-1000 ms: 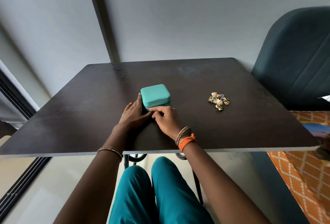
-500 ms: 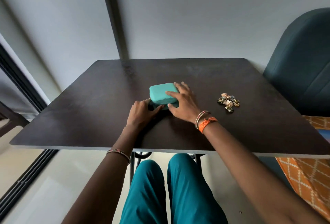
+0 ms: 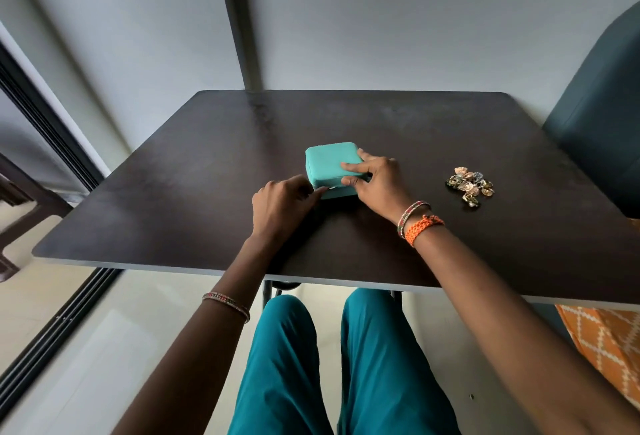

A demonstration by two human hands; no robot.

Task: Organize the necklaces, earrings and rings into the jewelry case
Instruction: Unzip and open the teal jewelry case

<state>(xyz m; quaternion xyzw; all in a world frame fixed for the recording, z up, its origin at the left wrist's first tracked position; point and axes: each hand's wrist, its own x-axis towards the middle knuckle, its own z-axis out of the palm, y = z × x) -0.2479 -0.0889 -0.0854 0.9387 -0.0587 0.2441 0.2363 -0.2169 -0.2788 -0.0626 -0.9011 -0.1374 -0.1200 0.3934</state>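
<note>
The right hand [image 3: 377, 180] holds the closed, soft turquoise square jewelry case [image 3: 332, 168], fingers curled round its corner; the left hand [image 3: 282, 204] pinches its front edge.

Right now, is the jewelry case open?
No, the teal jewelry case sits lid-down, with the right hand on top and the left hand at its front edge.

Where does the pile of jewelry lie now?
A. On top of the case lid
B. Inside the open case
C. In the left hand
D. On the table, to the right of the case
D: the jewelry lies on the bare table, apart from the closed case, beyond the right hand.
</note>
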